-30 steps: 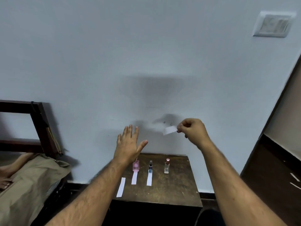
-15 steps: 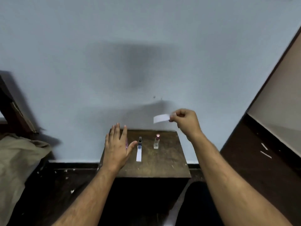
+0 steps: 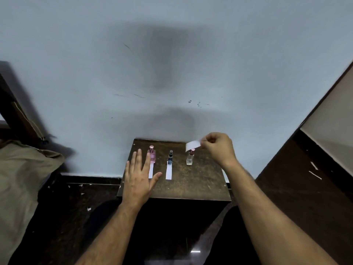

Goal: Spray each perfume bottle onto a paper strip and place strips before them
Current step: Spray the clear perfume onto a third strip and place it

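Note:
Three small perfume bottles stand in a row on a dark wooden table (image 3: 200, 184): a pink bottle (image 3: 152, 155), a dark blue bottle (image 3: 170, 157) and a clear bottle (image 3: 190, 158) with a pink cap. A white paper strip (image 3: 169, 172) lies in front of the blue bottle, and another strip (image 3: 151, 170) lies before the pink one, partly behind my fingers. My right hand (image 3: 217, 148) pinches a white paper strip (image 3: 193, 145) just above the clear bottle. My left hand (image 3: 138, 178) hovers flat with fingers spread over the table's left side.
A pale blue wall stands right behind the table. A bed with a tan cover (image 3: 23, 180) and dark wooden frame (image 3: 17, 115) lies at the left. The dark floor (image 3: 298, 197) has paper scraps on it. A light panel (image 3: 332, 131) leans at the right.
The view has tilted down towards the table. My right hand has lowered the strip to just above the clear bottle. My left hand has come down over the table's left side.

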